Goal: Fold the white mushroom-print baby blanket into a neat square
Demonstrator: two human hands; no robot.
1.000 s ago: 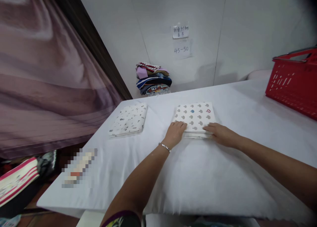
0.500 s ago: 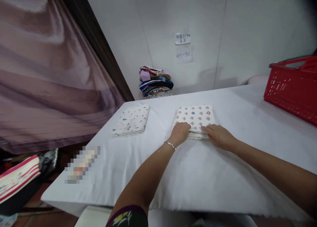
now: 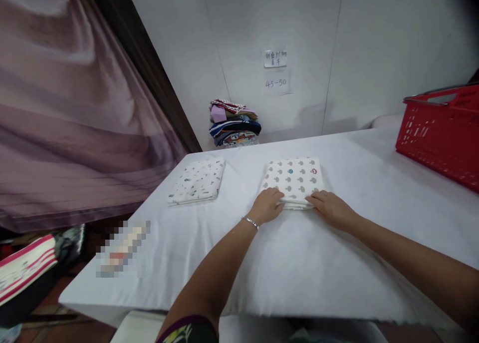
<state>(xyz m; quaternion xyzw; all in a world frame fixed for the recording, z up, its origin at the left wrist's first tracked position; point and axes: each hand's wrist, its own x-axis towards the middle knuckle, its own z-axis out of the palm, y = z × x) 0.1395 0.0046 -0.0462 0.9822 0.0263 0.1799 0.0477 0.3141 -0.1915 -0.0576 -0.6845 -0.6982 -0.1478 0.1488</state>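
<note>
A folded white cloth (image 3: 294, 179) printed with grey mushroom shapes, one blue and one red, lies flat on the table. My left hand (image 3: 267, 205), with a silver bracelet at the wrist, closes on its near left corner, thumb at the near edge and fingers over the top. At the near right corner, my right hand (image 3: 331, 209) pinches the edge in the same way. Layers of fabric show along the near edge between both hands. To the left lies another folded white cloth (image 3: 198, 179) with small dark prints, apart from my hands.
The table (image 3: 299, 268) has a white cover. A red plastic basket (image 3: 441, 138) stands at the right edge of view. Behind the table is a stack of folded textiles (image 3: 234, 123) by the white wall. A pinkish curtain (image 3: 75, 108) hangs at left; a pixelated patch (image 3: 123, 248) covers something front left.
Both hands have shifted slightly toward me and the left one a little outward. The near edge of the mushroom-print cloth now looks more even, with less of the lower layer sticking out.
</note>
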